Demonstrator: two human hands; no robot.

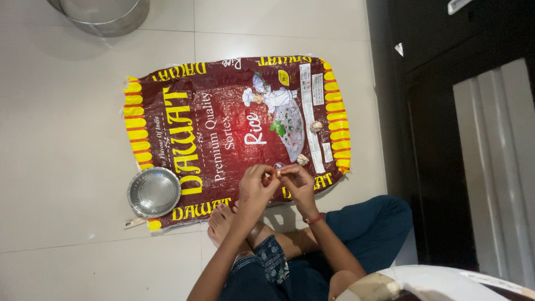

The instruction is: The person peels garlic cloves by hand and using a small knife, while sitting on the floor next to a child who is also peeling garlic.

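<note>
My left hand (pixel 255 187) and my right hand (pixel 297 179) meet over the near edge of a maroon and yellow woven sack (pixel 223 95) spread flat on the floor. Together their fingertips pinch a small whitish piece (pixel 277 174), which looks like a garlic clove. A red thread circles my right wrist. Two pale garlic bulbs lie on the sack just beyond my right hand, one (pixel 302 160) close to it and the other (pixel 316 126) farther off. An empty round steel bowl (pixel 154 192) sits on the sack's near left corner, left of my left hand.
I sit on a pale tiled floor (pixel 67 111), with my bare foot (pixel 220 223) and blue-clad legs at the sack's near edge. A large steel vessel (pixel 106 14) stands at the far left. Dark cabinet fronts (pixel 440 139) run along the right.
</note>
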